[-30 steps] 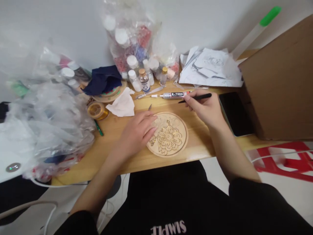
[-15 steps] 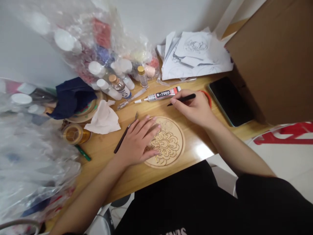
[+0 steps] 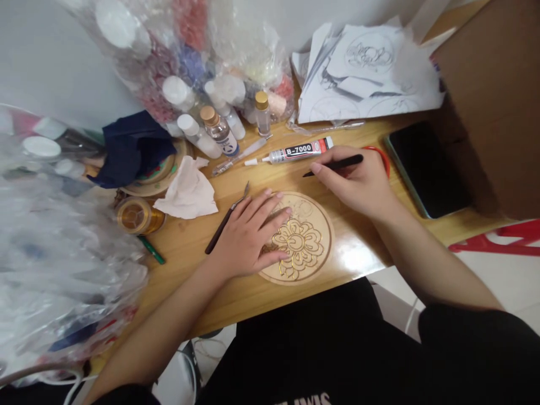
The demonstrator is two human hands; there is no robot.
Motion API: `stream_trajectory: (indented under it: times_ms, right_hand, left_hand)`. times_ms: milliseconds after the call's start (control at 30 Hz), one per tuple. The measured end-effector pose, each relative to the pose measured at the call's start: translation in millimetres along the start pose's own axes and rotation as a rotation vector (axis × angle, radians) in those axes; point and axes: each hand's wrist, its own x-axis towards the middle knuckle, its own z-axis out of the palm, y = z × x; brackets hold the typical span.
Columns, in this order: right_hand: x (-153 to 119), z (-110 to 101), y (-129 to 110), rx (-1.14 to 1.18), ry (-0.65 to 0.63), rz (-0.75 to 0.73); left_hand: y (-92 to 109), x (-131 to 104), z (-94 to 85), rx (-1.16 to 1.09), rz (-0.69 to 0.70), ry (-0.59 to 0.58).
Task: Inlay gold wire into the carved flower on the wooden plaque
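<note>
A round wooden disc (image 3: 327,247) with a gold-outlined flower lies near the table's front edge. My left hand (image 3: 247,239) rests flat on its left part, fingers spread, hiding some of the pattern. Under or beside that hand is a dark-handled tool (image 3: 219,232) with a thin metal tip. My right hand (image 3: 358,180), up and to the right of the disc, pinches a slim black tool (image 3: 343,162) whose point faces left. Just behind its fingertips lies a B-7000 glue tube (image 3: 297,151).
Behind stand small bottles (image 3: 219,132) and bagged materials (image 3: 248,45). Sketched papers (image 3: 367,79), a phone (image 3: 426,169) and a cardboard box (image 3: 493,101) are at the right. A white cloth (image 3: 188,188), an amber jar (image 3: 137,216) and plastic bags (image 3: 63,270) are at the left.
The camera view has shifted, so the table items appear farther right and some larger. Both hands keep nearly the same poses, the right one still holding the black tool.
</note>
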Motion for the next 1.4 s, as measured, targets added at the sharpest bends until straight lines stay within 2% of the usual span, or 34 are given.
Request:
stream_trajectory:
  times_ms: [667,867,933,1033,1200,1400]
  right_hand:
    - [-0.7,-1.2,-3.0,-0.002,-0.003,0.05]
    - [-6.3,-5.1,-16.7,0.193,0.009,0.105]
    - [-15.3,-6.8,-24.0,0.223,-0.033,0.142]
    - [-31.9,-7.4,-28.4,0.224,-0.221,0.135]
    - [-44.5,-5.0,-18.8,0.12,-0.268,0.108]
    - [-36.8,-7.5,-11.4,0.052,-0.387,-0.085]
  left_hand:
    - [-0.8,-0.8,1.6,-0.063,-0.027,0.024]
    - [-0.5,-0.9,0.4,-0.039,-0.011,0.026]
    - [-0.1,-1.1,0.8,-0.022,-0.009,0.023]
    - [0.4,-1.5,1.7,-0.01,-0.016,0.023]
    - [1.0,-0.4,0.1,-0.026,-0.03,-0.006]
    - [0.6,1.2,-2.6,-0.037,-0.047,-0.04]
